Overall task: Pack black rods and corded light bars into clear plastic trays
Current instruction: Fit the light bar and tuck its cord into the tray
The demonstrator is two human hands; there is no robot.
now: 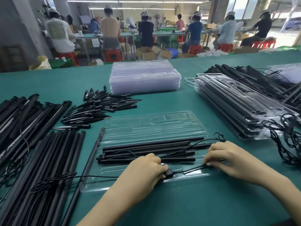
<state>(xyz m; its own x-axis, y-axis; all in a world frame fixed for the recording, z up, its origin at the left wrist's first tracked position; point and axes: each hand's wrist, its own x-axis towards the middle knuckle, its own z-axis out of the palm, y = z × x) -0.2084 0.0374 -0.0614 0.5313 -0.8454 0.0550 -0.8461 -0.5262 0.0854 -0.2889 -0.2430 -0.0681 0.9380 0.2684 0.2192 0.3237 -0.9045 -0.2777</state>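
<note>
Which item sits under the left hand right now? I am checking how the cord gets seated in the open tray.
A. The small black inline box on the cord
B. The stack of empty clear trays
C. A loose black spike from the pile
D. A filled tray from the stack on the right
A: the left hand presses on the small black inline box of the cord, over the near edge of the open clear tray, while the right hand pinches that cord.
</note>
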